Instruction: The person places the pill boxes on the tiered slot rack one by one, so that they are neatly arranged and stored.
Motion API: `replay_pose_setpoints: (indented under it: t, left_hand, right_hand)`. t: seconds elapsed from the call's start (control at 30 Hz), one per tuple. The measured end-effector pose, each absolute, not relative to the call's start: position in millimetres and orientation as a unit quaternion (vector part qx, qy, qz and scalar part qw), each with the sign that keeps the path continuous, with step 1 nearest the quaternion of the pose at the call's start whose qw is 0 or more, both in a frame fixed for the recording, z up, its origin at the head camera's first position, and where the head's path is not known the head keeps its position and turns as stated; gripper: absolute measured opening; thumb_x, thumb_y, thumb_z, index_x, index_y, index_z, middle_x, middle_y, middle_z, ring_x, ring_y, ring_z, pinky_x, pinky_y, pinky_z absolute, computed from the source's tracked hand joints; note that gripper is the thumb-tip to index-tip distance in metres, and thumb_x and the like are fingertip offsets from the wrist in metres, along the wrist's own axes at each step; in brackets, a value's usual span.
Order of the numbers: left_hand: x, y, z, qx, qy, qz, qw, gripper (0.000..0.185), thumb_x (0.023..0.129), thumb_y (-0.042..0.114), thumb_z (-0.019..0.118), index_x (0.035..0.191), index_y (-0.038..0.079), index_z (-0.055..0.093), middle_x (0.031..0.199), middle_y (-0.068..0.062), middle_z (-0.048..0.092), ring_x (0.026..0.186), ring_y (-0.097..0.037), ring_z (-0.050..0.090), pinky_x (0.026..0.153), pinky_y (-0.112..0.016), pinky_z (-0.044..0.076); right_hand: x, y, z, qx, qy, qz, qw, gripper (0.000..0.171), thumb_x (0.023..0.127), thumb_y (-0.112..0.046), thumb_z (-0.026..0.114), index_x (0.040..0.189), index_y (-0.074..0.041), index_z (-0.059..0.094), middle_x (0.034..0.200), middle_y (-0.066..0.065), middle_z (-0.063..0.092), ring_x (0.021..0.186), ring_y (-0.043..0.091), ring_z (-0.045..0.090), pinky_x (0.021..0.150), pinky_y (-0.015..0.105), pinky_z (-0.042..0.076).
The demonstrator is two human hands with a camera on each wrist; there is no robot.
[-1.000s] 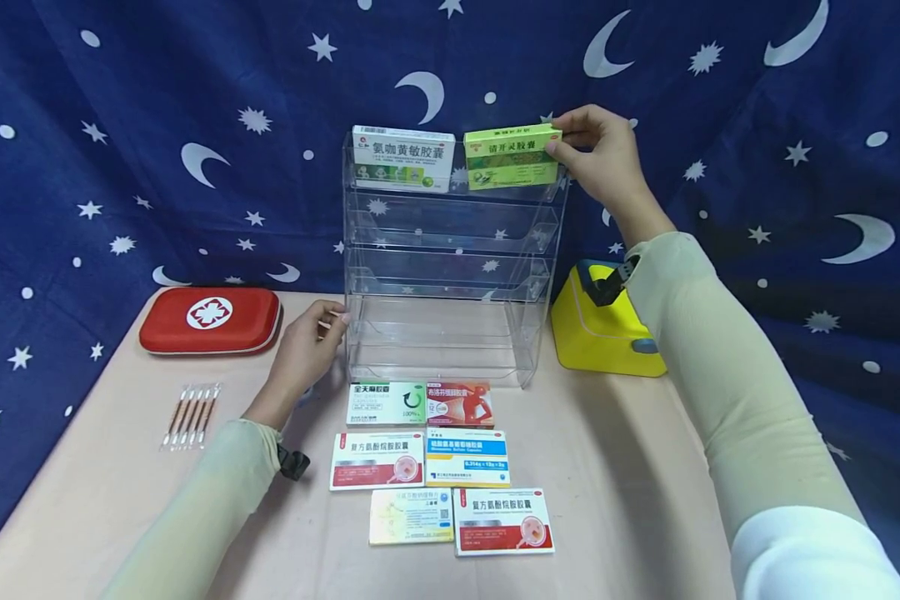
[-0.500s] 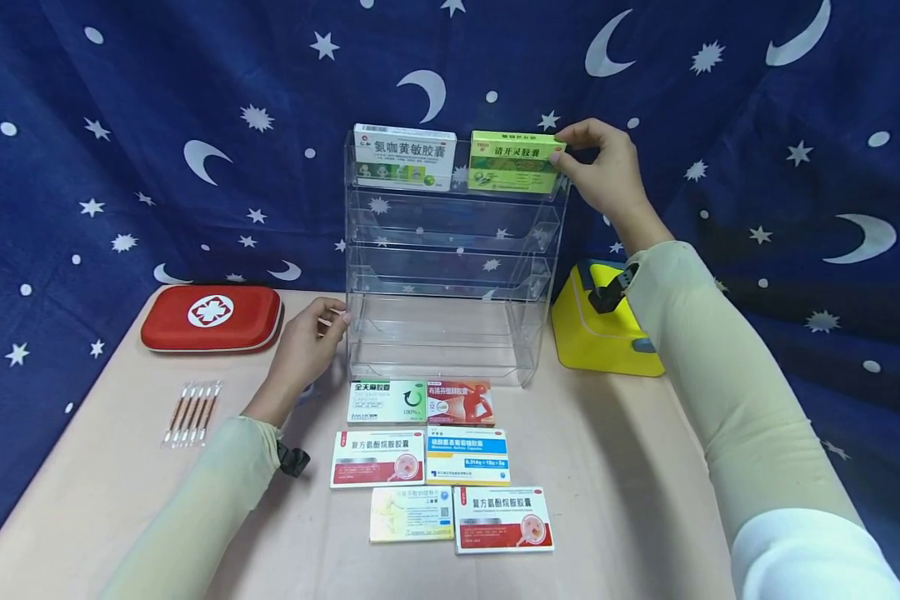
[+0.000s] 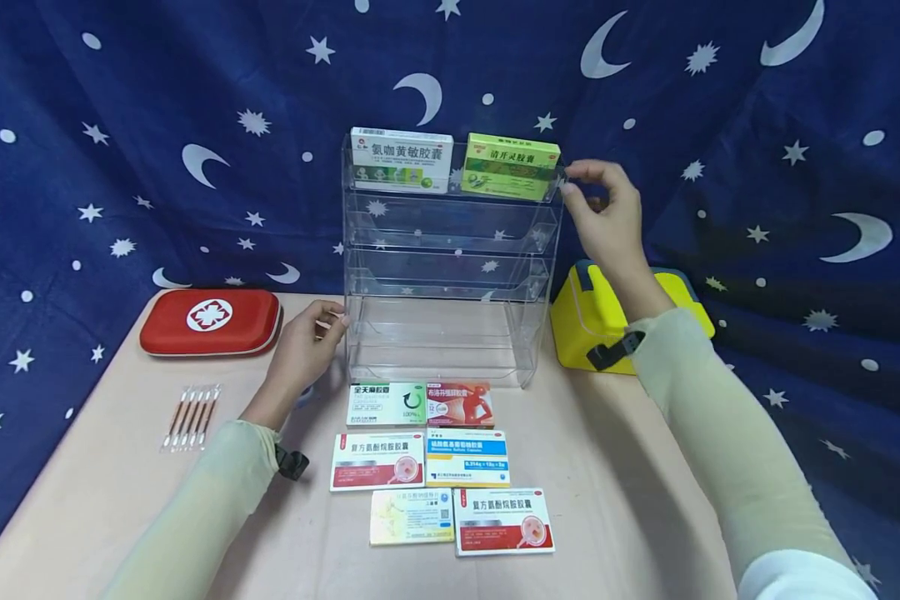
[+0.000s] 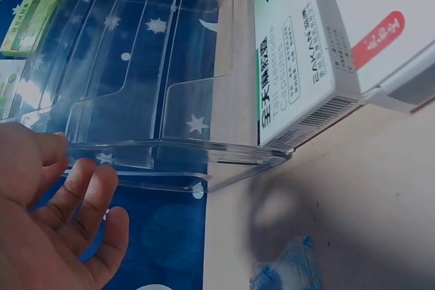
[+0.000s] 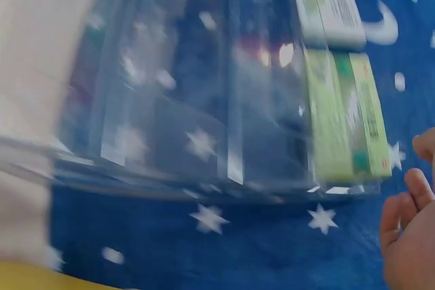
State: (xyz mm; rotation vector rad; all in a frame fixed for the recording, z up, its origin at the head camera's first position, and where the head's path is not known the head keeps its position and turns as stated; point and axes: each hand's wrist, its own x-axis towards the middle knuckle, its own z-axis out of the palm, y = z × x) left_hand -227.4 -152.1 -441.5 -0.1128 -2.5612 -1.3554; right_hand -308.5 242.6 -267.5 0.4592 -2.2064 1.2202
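Seen at upper centre of the frame: green medicine box (image 3: pixel 513 166) standing on top tier of clear acrylic rack (image 3: pixel 450 275), right hand (image 3: pixel 606 218) just beside it, fingers loosely curled and empty, left hand (image 3: pixel 305 350) relaxed, fingertips touching rack's lower left edge.

The right hand (image 3: pixel 607 217) has let go of the green box (image 3: pixel 512 167), which now sits in the rack's (image 3: pixel 450 333) top tier; the hand has drawn back and down, empty.
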Motion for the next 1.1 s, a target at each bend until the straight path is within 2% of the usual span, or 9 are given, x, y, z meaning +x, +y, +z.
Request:
replay_pose_setpoints:
  t: [0.1,0.17,0.33,0.4,0.47,0.6,0.87,1.1]
  left_hand:
    - [-227.5,-151.9,-438.4,-0.046,-0.873,-0.467,0.129,0.026,0.101,0.024,0.066,0.121,0.007,0.065,0.102,-0.012,0.069,0.085,-0.029,0.065,0.08,-0.044,0.05]
    - [-226.9,-152.1,-434.8,-0.048,-0.872,-0.468,0.134,0.026,0.101,0.022,0.066,0.121,0.006,0.065,0.102,-0.012,0.069,0.086,-0.03,0.064,0.08,-0.044,0.05]
    - [-226.0,-153.4,-432.1,-0.042,-0.874,-0.464,0.139,0.025,0.101,0.021,0.065,0.121,0.007,0.063,0.101,-0.012,0.069,0.085,-0.03,0.064,0.079,-0.043,0.049]
    - [-225.7,-153.2,-433.5,-0.04,-0.874,-0.464,0.139,0.025,0.101,0.02,0.065,0.121,0.007,0.063,0.101,-0.011,0.069,0.084,-0.029,0.064,0.078,-0.042,0.049]
    - [-225.5,-152.4,-435.0,-0.043,-0.872,-0.467,0.139,0.024,0.101,0.019,0.065,0.121,0.006,0.063,0.1,-0.011,0.069,0.084,-0.029,0.064,0.077,-0.042,0.049]
    - [-225.2,-150.8,-435.3,-0.048,-0.872,-0.467,0.137,0.024,0.1,0.019,0.066,0.121,0.007,0.063,0.101,-0.012,0.069,0.084,-0.029,0.065,0.077,-0.042,0.05]
    - [-225.9,-152.0,-436.4,-0.04,-0.877,-0.46,0.132,0.024,0.101,0.02,0.066,0.121,0.007,0.062,0.101,-0.012,0.068,0.085,-0.03,0.065,0.077,-0.042,0.05]
    - [-228.4,-149.3,-435.8,-0.043,-0.876,-0.462,0.129,0.024,0.101,0.021,0.066,0.121,0.008,0.062,0.1,-0.011,0.068,0.084,-0.029,0.065,0.076,-0.042,0.05]
  right_hand:
    - [-260.5,241.4,-294.4,0.193,-0.817,0.487,0.241,0.023,0.098,0.001,0.064,0.12,0.009,0.063,0.124,0.017,0.062,0.113,0.029,0.055,0.086,0.027,0.047]
    - [-234.3,246.8,-324.8,0.194,-0.824,0.496,0.192,0.023,0.097,0.002,0.065,0.12,0.008,0.063,0.122,0.019,0.063,0.109,0.027,0.057,0.084,0.025,0.048]
    - [-183.1,260.8,-422.4,0.131,-0.858,0.494,0.047,0.025,0.096,-0.008,0.071,0.12,-0.003,0.067,0.114,0.011,0.067,0.102,0.022,0.06,0.085,0.036,0.051]
    - [-159.4,260.8,-452.8,0.097,-0.866,0.49,-0.002,0.026,0.095,-0.009,0.072,0.121,-0.005,0.067,0.111,0.011,0.067,0.1,0.024,0.061,0.085,0.041,0.051]
    - [-136.9,261.5,-474.7,0.07,-0.87,0.486,-0.036,0.026,0.095,-0.01,0.073,0.12,-0.008,0.067,0.106,0.009,0.068,0.093,0.025,0.062,0.081,0.038,0.052]
    - [-103.1,268.7,-496.6,0.048,-0.884,0.46,-0.059,0.03,0.092,-0.015,0.078,0.12,-0.012,0.068,0.1,0.002,0.067,0.087,0.022,0.058,0.072,0.029,0.048]
    - [-60.7,278.2,-505.2,0.032,-0.921,0.38,-0.08,0.04,0.08,-0.039,0.088,0.115,-0.027,0.072,0.099,-0.008,0.061,0.083,0.016,0.053,0.068,0.026,0.046]
    - [-40.9,285.8,-505.0,0.038,-0.929,0.361,-0.068,0.055,0.07,-0.048,0.092,0.116,-0.025,0.072,0.101,-0.012,0.06,0.085,0.014,0.053,0.071,0.025,0.045]
